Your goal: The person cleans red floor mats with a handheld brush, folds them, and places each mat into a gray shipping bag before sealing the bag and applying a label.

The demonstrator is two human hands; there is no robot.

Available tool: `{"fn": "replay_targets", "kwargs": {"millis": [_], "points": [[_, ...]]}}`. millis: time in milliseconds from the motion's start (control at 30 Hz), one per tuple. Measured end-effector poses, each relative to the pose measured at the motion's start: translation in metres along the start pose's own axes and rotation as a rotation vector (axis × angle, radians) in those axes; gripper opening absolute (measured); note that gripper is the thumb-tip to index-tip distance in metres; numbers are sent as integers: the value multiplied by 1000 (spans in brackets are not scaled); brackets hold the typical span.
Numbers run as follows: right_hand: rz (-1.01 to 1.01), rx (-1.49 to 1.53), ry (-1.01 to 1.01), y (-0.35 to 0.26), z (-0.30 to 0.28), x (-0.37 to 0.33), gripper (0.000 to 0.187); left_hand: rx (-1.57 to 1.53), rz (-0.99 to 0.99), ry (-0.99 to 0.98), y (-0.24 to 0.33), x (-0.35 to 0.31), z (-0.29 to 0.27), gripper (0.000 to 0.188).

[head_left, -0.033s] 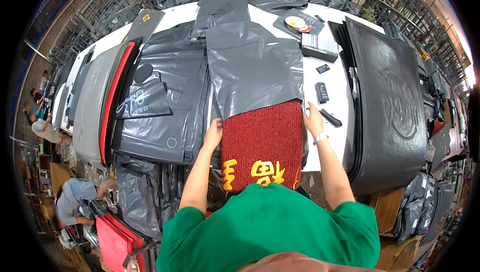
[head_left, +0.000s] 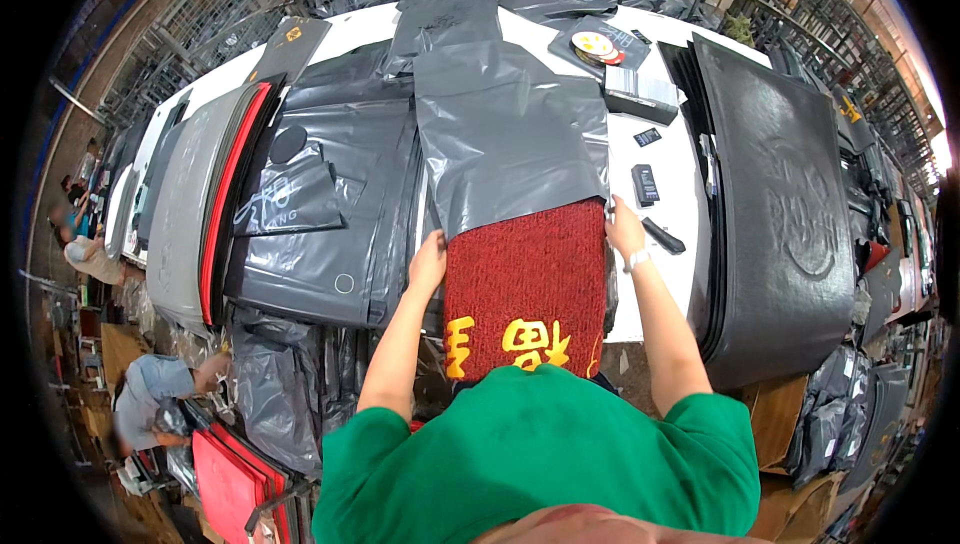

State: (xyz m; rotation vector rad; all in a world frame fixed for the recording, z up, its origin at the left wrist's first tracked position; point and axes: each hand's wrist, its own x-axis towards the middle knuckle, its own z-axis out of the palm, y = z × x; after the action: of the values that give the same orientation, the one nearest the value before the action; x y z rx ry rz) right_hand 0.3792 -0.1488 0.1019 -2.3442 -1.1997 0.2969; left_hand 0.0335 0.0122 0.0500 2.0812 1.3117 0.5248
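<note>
Two bare hands are flanking a dark-red textured mat (head_left: 525, 269) with yellow characters, which is lying at the centre of the white table (head_left: 675, 179). The left hand (head_left: 428, 262) is touching its edge at 9 o'clock with bent fingers; the right hand (head_left: 626, 231) is meeting the corner of the grey plastic bag (head_left: 510, 134) at 2 o'clock. Whether either is gripping, I cannot tell, as the fingertips are partly hidden. The bag is covering the mat's far end at 12 o'clock, and the green T-shirt (head_left: 540, 459) is hiding its near end at 6.

A black handheld tool (head_left: 662, 236) is lying just beside the right hand, with a small black box (head_left: 645, 186) beyond it. At 1 o'clock a box of cards (head_left: 640, 94) is standing near round stickers (head_left: 595, 46). Black mats (head_left: 775, 204) are stacking up at 2 to 3 o'clock, flat plastic bags (head_left: 320, 274) are spreading at 10, and red mats (head_left: 230, 484) are leaning at 8, where a co-worker (head_left: 150, 394) is bending nearby.
</note>
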Motion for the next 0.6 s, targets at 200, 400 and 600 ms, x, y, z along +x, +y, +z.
{"fn": "replay_targets", "kwargs": {"millis": [200,400,600], "points": [[212,-162,-156,2,11,57,20,120,-47,-95,22,36,-16,26],[211,-151,-110,-11,31,57,21,347,117,-189,-9,74,15,20],[165,-40,-214,-38,-10,50,24,207,58,-181,-47,108,9,21]]}}
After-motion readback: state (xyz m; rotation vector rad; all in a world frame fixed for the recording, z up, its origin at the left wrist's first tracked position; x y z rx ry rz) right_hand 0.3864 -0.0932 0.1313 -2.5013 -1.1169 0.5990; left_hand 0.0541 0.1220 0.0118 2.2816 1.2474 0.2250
